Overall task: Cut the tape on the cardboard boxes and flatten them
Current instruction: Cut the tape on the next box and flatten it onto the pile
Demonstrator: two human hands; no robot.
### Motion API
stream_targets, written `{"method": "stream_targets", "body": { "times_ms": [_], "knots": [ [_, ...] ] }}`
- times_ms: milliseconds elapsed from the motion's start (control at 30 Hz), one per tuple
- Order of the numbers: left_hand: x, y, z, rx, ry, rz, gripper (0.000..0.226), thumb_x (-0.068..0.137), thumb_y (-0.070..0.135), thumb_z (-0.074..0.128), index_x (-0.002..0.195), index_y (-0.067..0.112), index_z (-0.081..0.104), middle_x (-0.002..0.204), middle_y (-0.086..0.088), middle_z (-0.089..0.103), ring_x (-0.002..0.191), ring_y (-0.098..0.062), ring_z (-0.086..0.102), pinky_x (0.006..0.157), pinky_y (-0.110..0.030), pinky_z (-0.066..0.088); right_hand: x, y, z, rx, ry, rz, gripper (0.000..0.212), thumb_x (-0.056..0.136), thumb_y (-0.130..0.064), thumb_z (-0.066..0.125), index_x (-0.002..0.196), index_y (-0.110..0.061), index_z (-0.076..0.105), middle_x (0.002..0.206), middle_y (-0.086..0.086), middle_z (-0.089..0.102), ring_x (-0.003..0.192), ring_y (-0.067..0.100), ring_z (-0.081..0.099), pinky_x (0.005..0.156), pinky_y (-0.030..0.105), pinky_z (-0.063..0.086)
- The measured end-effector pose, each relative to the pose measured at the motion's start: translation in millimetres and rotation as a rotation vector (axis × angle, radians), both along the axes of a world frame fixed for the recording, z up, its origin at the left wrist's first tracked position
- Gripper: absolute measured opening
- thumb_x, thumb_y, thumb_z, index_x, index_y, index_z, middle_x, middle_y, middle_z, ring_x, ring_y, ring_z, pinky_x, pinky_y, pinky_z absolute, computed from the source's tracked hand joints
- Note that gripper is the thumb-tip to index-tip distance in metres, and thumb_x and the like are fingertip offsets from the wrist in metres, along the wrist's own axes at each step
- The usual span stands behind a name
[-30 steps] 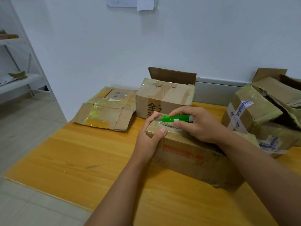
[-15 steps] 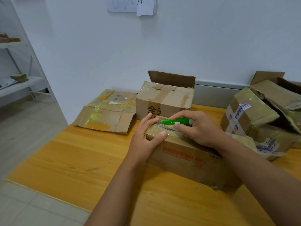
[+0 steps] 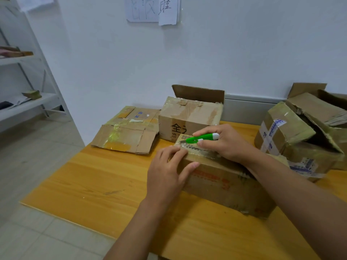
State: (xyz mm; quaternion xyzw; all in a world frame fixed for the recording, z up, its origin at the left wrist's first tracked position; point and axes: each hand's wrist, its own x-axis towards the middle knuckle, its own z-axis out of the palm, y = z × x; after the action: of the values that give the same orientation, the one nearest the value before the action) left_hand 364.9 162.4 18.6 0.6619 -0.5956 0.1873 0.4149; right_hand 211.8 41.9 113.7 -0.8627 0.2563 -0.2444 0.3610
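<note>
A taped brown cardboard box (image 3: 225,186) with red print lies in the middle of the wooden table (image 3: 105,186). My left hand (image 3: 167,171) presses on its near left corner, thumb on the front face. My right hand (image 3: 225,145) rests on the box top and grips a green utility knife (image 3: 203,137), its blade end pointing left over the taped top near the box's left end. The right half of the box top is hidden by my right forearm.
A flattened box (image 3: 129,134) lies at the table's back left. A taped box with black print (image 3: 189,117) stands behind the one I hold. Two more worn boxes (image 3: 293,136) sit at the right. A white shelf (image 3: 24,104) stands at the left.
The knife's blade end sits a little further left along the box top. My left hand has shifted slightly on the corner. The view has tilted up a bit.
</note>
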Motion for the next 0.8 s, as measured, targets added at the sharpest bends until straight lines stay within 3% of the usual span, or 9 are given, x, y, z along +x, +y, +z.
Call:
{"method": "stream_targets", "body": {
  "times_ms": [100,233,367,433,533,600,700,800],
  "knots": [
    [5.1,-5.7,-5.6,-0.036,-0.04,-0.029,0.049,0.096,0.058,0.045,0.119,0.021,0.068,0.12,0.001,0.057,0.114,-0.017,0.048,0.087,-0.026,0.045,3.7,-1.1,9.9,0.029,0.006,0.03,0.02,0.089,-0.024,0.069,0.108,-0.029,0.073,0.095,-0.02,0.069,0.083,-0.004,0.06,0.064,0.01,0.043],
    [21.5,-15.2,-6.4,-0.068,-0.011,-0.128,0.045,0.096,0.051,0.051,0.115,0.014,0.07,0.118,-0.001,0.06,0.114,-0.02,0.052,0.095,-0.025,0.045,16.5,-0.9,25.5,-0.092,0.08,0.081,0.018,0.094,-0.022,0.063,0.108,-0.016,0.072,0.064,-0.025,0.061,0.06,-0.012,0.054,0.056,0.009,0.037],
    [46.4,-16.2,-0.3,-0.007,0.042,-0.291,0.043,0.096,0.048,0.054,0.117,0.013,0.069,0.123,0.007,0.059,0.123,-0.011,0.051,0.105,-0.023,0.041,24.9,-6.7,35.4,-0.167,0.197,0.105,0.015,0.096,-0.027,0.058,0.106,-0.019,0.067,0.065,-0.012,0.06,0.055,-0.002,0.057,0.056,0.022,0.046],
    [51.8,-12.5,4.2,0.053,0.095,-0.327,0.042,0.096,0.049,0.054,0.12,0.018,0.068,0.126,0.013,0.057,0.126,-0.005,0.048,0.106,-0.021,0.041,27.0,-7.8,29.8,-0.125,0.139,0.081,0.007,0.094,-0.024,0.061,0.098,-0.021,0.066,0.061,-0.007,0.061,0.053,0.007,0.06,0.054,0.026,0.051],
    [41.7,-9.3,9.8,0.066,0.143,-0.27,0.041,0.094,0.051,0.053,0.112,0.017,0.069,0.119,0.01,0.06,0.122,-0.006,0.051,0.1,-0.025,0.043,32.6,-5.5,9.2,-0.052,-0.064,-0.07,0.005,0.085,-0.017,0.07,0.089,-0.02,0.069,0.064,-0.01,0.062,0.051,0.002,0.052,0.05,0.019,0.042],
    [27.9,-10.8,10.9,0.042,0.076,-0.163,0.043,0.092,0.052,0.053,0.106,0.014,0.069,0.115,0.006,0.063,0.117,-0.01,0.053,0.097,-0.03,0.043,34.7,-2.9,-0.4,-0.044,-0.142,-0.109,0.009,0.081,-0.014,0.072,0.09,-0.016,0.071,0.072,-0.006,0.064,0.055,0.0,0.052,0.051,0.015,0.039],
    [11.7,-12.9,3.1,-0.011,0.061,-0.064,0.044,0.093,0.047,0.049,0.109,0.011,0.067,0.117,-0.001,0.064,0.114,-0.013,0.055,0.096,-0.036,0.046,33.1,0.6,-4.5,-0.066,-0.173,-0.108,0.01,0.081,-0.012,0.072,0.09,-0.016,0.073,0.079,-0.004,0.067,0.063,0.0,0.056,0.053,0.01,0.041],
    [5.3,-14.6,-9.1,-0.06,0.132,-0.06,0.044,0.096,0.043,0.046,0.116,0.01,0.066,0.123,-0.003,0.063,0.124,-0.015,0.052,0.102,-0.048,0.046,32.9,2.7,-7.9,-0.101,-0.17,-0.105,0.011,0.081,-0.012,0.072,0.091,-0.017,0.073,0.082,-0.004,0.069,0.066,0.0,0.058,0.055,0.01,0.043]
  ]
}}
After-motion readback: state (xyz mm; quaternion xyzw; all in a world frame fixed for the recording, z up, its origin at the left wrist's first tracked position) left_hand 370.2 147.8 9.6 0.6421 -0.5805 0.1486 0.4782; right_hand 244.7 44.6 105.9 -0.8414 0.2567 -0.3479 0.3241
